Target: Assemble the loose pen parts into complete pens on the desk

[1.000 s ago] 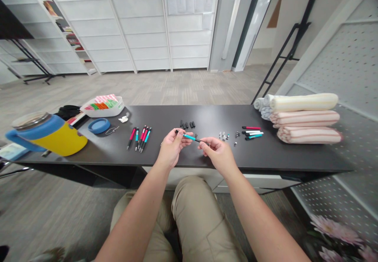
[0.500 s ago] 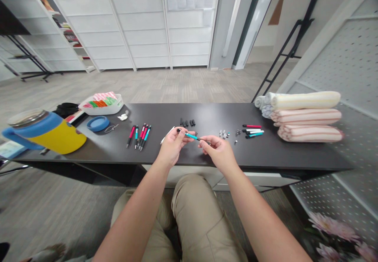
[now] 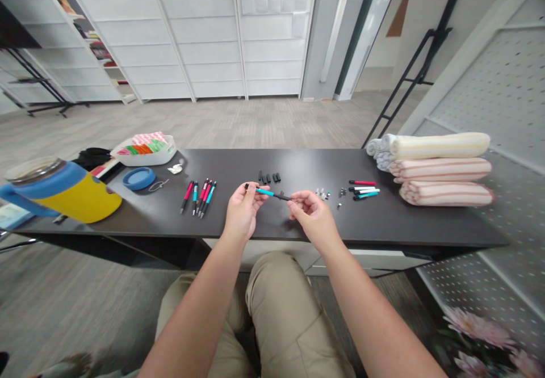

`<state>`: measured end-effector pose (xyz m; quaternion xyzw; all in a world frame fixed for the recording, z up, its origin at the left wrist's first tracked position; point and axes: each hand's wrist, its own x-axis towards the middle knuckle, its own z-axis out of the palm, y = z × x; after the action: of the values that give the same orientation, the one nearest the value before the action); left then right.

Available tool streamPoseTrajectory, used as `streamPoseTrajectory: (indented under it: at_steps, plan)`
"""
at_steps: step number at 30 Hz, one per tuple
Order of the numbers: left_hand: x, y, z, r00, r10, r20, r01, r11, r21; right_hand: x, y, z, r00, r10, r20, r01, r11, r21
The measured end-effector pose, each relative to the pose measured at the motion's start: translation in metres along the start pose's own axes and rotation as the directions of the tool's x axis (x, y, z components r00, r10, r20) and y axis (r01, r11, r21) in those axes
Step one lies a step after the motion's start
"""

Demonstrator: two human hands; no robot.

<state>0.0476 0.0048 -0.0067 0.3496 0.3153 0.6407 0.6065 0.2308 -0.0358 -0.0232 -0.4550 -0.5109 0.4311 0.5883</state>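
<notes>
My left hand (image 3: pixel 242 210) pinches the back half of a teal and black pen (image 3: pixel 267 192) above the dark table (image 3: pixel 272 225). My right hand (image 3: pixel 312 215) is closed in a pinch at the pen's black front end. The pen lies nearly level between both hands. A row of finished pink and teal pens (image 3: pixel 198 190) rests to the left. Small black grip sleeves (image 3: pixel 269 177) lie just behind the hands. Tiny silver parts (image 3: pixel 323 193) and several pen bodies (image 3: pixel 363 189) lie to the right.
A yellow and blue jug (image 3: pixel 59 193) lies on the table's left end, with a blue lid (image 3: pixel 138 178) and a white tray of coloured items (image 3: pixel 145 148) nearby. Rolled striped towels (image 3: pixel 438 169) are stacked at the right. Pink flowers (image 3: pixel 485 338) show at the bottom right.
Both hands have shifted a little left with the pen, which now lies flatter. The white piece seen near my left hand half a second ago is no longer visible.
</notes>
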Motion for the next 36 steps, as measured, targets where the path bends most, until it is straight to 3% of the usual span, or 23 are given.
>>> streamPoseTrajectory:
  at_steps: [36]
  plan:
    - [-0.0028, 0.0006, 0.0001, 0.999, -0.020, 0.031, 0.019, 0.999, 0.028, -0.0021, -0.0008, -0.0020, 0.994, 0.054, -0.094, -0.058, 0.997, -0.046]
